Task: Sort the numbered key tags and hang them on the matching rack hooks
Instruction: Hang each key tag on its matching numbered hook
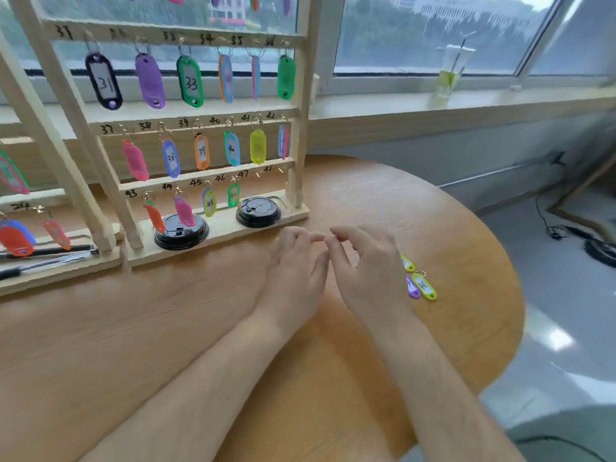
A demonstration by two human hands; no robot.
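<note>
Round wooden table (166,328), wooden rack (301,105) standing at its far-left edge, rows labelled 31–48, coloured tags hanging on most hooks; bottom row has tags under 43–46. Left hand (293,265) and right hand (363,261) hover over the table in front of the rack, fingers curled, tips meeting; can't tell if anything is pinched between them. Two black lids (181,231) sit on the rack base. Loose tags on the table just right of the right hand: yellow-green tag (424,286), purple tag (413,288) touching it, another yellow tag (407,263) partly hidden.

Head-worn camera looks down and forward, near the table (166,328), facing the rack (302,105).
</note>
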